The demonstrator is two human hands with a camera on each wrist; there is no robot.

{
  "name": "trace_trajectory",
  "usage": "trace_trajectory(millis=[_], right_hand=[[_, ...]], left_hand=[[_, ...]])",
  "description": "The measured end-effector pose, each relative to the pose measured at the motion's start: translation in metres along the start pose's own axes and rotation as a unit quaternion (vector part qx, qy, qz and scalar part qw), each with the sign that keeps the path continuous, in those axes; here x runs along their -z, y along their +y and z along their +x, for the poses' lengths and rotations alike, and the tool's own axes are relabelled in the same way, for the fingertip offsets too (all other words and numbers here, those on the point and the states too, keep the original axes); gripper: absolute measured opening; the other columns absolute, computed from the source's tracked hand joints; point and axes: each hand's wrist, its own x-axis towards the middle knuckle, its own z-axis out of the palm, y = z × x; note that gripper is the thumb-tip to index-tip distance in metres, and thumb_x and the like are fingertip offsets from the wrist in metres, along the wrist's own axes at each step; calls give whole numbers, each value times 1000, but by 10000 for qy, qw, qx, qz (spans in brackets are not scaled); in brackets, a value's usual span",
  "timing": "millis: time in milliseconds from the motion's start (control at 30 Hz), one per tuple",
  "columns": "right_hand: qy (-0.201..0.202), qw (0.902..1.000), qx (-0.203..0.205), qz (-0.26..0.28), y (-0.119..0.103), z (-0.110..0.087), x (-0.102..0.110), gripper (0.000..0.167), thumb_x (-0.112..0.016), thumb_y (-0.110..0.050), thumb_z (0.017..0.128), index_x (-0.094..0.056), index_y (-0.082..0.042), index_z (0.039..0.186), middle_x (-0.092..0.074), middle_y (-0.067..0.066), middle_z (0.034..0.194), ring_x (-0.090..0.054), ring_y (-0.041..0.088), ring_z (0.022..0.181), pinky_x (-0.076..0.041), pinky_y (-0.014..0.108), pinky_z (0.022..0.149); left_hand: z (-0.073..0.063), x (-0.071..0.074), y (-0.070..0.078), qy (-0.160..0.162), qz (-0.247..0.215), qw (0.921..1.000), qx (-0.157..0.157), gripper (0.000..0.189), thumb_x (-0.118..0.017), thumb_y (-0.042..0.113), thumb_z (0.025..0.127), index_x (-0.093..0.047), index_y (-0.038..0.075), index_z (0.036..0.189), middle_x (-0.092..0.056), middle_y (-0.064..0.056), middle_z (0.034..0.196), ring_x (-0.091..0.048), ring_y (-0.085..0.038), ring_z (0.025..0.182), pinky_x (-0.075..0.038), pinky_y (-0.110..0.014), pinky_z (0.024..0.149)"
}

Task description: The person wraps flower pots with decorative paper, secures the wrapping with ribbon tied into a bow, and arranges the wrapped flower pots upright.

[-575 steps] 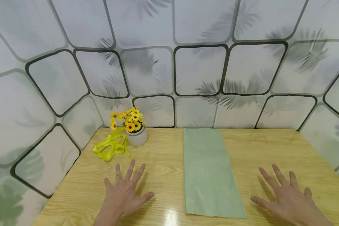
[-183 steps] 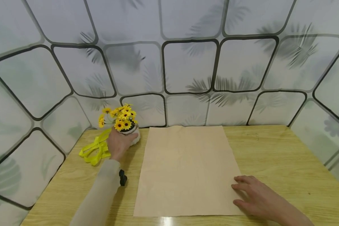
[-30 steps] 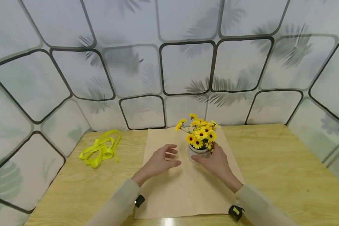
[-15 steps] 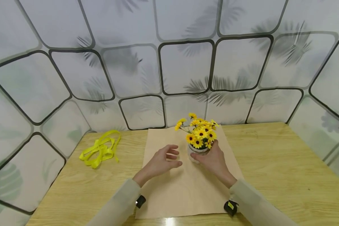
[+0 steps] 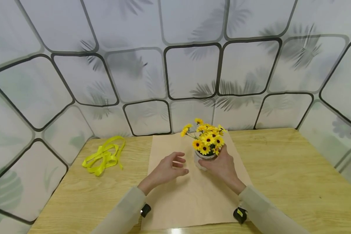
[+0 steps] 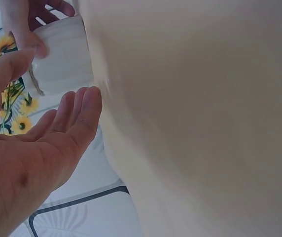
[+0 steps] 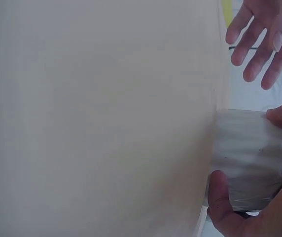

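Observation:
A small whitish pot [image 5: 197,159] of yellow artificial-looking flowers [image 5: 207,139] stands on a tan sheet of paper [image 5: 193,201]. My right hand [image 5: 224,166] grips the pot from the right, thumb across its front; the right wrist view shows thumb and fingers on either side of the pot [image 7: 247,153]. To the left of it, my left hand [image 5: 169,167] hovers with loosely bent fingers and holds nothing. In the left wrist view, its palm faces the pot [image 6: 64,64], with a gap between them. A twine-like band circles the pot near its rim.
A loose heap of yellow ribbon [image 5: 105,156] lies at the back left of the wooden table [image 5: 286,182]. Patterned fabric walls [image 5: 193,71] rise behind the table and at both sides.
The pot has come from the back left, where my left hand held it, onto the sheet. The narrow green folded sheet seen first has given way to the wide tan one. Lately both hands barely move.

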Motion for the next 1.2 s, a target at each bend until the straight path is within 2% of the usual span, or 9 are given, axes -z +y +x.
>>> trace_trajectory(millis=[200, 333, 633, 700, 800, 867, 933, 1033, 1200], right_hand=[[18, 10000, 43, 88, 3, 0, 4, 99, -87, -41, 76, -30, -4, 148, -56, 28, 143, -58, 42, 131, -52, 55, 103], [6, 9998, 8, 182, 5, 0, 9, 100, -86, -46, 78, -29, -4, 149, -53, 27, 146, -54, 42, 135, -48, 56, 108], [-125, 9980, -232, 576, 9, 5, 19, 107, -83, -57, 78, -27, -7, 155, -44, 21, 156, -44, 39, 144, -40, 58, 116], [-145, 9973, -266, 668, 10, 6, 19, 108, -83, -58, 78, -27, -7, 155, -44, 20, 155, -47, 38, 140, -45, 55, 111], [-182, 9958, -325, 841, 11, 5, 19, 107, -84, -58, 78, -28, -8, 154, -46, 19, 152, -54, 36, 133, -57, 48, 96], [-197, 9953, -337, 884, 10, 5, 19, 106, -84, -57, 79, -27, -8, 154, -46, 19, 152, -54, 35, 133, -58, 46, 95], [-209, 9950, -340, 914, 10, 5, 21, 106, -84, -56, 79, -27, -9, 155, -46, 18, 153, -51, 35, 135, -54, 49, 101], [-200, 9949, -323, 933, 10, 6, 23, 105, -83, -55, 80, -27, -10, 156, -45, 16, 155, -46, 35, 142, -42, 55, 114], [-185, 9944, -346, 986, 13, 7, 24, 101, -83, -56, 80, -32, -11, 154, -49, 15, 152, -48, 34, 140, -41, 55, 115]], left_hand=[[1, -3, -2, -26, 137, 9999, 22, 65, -76, 27, 92, -49, 7, 147, -64, -11, 135, -62, -31, 124, -54, -49, 103], [4, -5, -1, -16, 349, 9994, -49, 66, -77, 27, 91, -49, 5, 147, -64, -11, 135, -62, -31, 123, -54, -48, 103], [21, -17, 15, 78, 606, 9976, -319, 66, -76, 27, 92, -48, 7, 148, -61, -12, 138, -62, -30, 124, -54, -48, 103], [26, -20, 17, 95, 649, 9973, -345, 66, -76, 27, 91, -49, 7, 148, -61, -13, 139, -62, -30, 125, -54, -47, 103], [31, -25, 19, 141, 711, 9964, -430, 66, -77, 25, 90, -49, 6, 146, -59, -16, 140, -61, -33, 125, -54, -48, 102], [35, -27, 19, 157, 784, 9958, -457, 68, -78, 25, 89, -49, 5, 147, -56, -17, 142, -60, -33, 126, -54, -47, 102], [38, -29, 19, 177, 813, 9956, -429, 72, -79, 26, 89, -46, 6, 149, -53, -17, 145, -59, -32, 128, -53, -47, 103], [44, -33, 21, 201, 821, 9958, -343, 80, -80, 29, 88, -40, 8, 154, -47, -16, 153, -58, -31, 132, -53, -47, 105], [53, -41, 25, 220, 801, 9959, -345, 84, -83, 29, 86, -40, 8, 155, -50, -13, 154, -60, -30, 132, -53, -46, 106]])
